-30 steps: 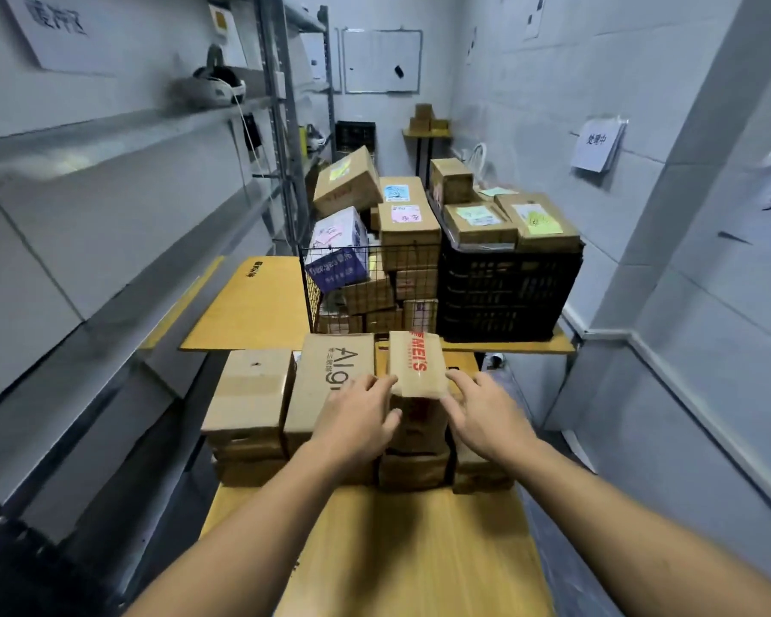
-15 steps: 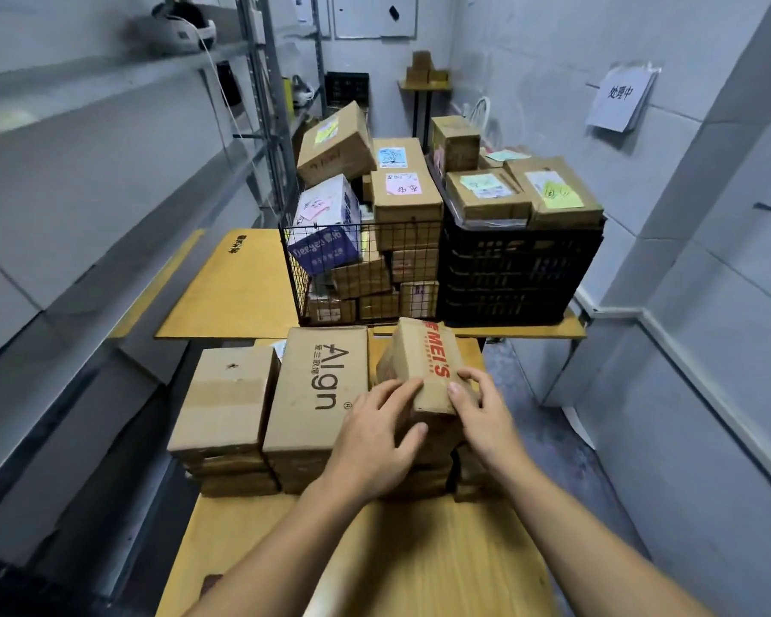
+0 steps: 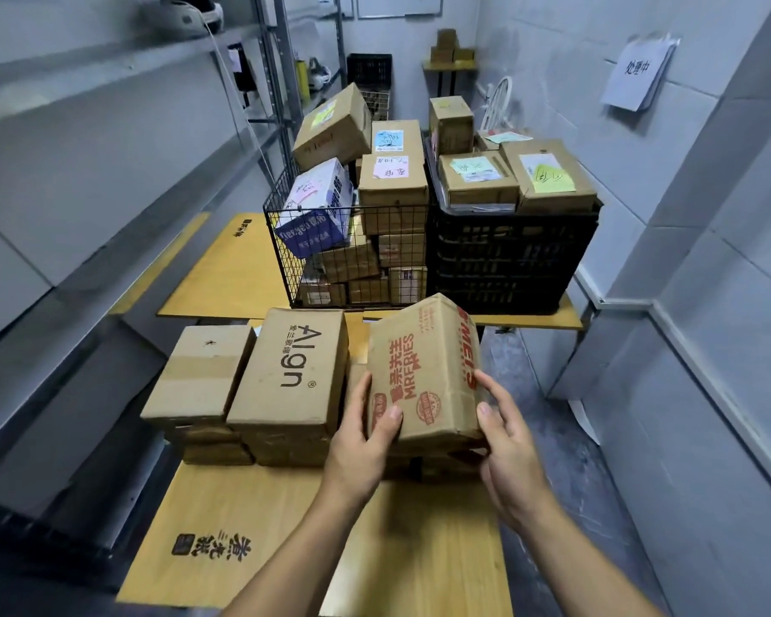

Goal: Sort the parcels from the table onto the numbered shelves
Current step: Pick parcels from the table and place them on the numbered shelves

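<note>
1. The left hand (image 3: 360, 443) and right hand (image 3: 506, 443) form a two-sided grip closed on the printed parcel (image 3: 423, 367). The left thumb lies across its near lower corner; the right fingers wrap the red-lettered side.

2. That parcel is tilted, its far end raised, its near edge low over the short stack of boxes (image 3: 437, 456) beneath it. I cannot tell whether it is fully clear of that stack or touching it.

3. Just to its left stands the "Align" box (image 3: 288, 371) and beside that a plain taped box (image 3: 201, 371), both on lower boxes at the far end of the wooden desk (image 3: 241, 527).

4. Beyond are a wire basket (image 3: 281, 242) and a black crate (image 3: 508, 260), both heaped with labelled parcels. Grey shelves (image 3: 85, 140) run along the left wall; no numbers can be read on them from here.

5. Likely risks:
   - Both hands hold near the bottom, so the raised end could tip away.
   - Swinging left could clip the "Align" box and shift its stack.
   - No address label shows on the visible faces, so the shelf choice may be wrong unless it is turned.
</note>
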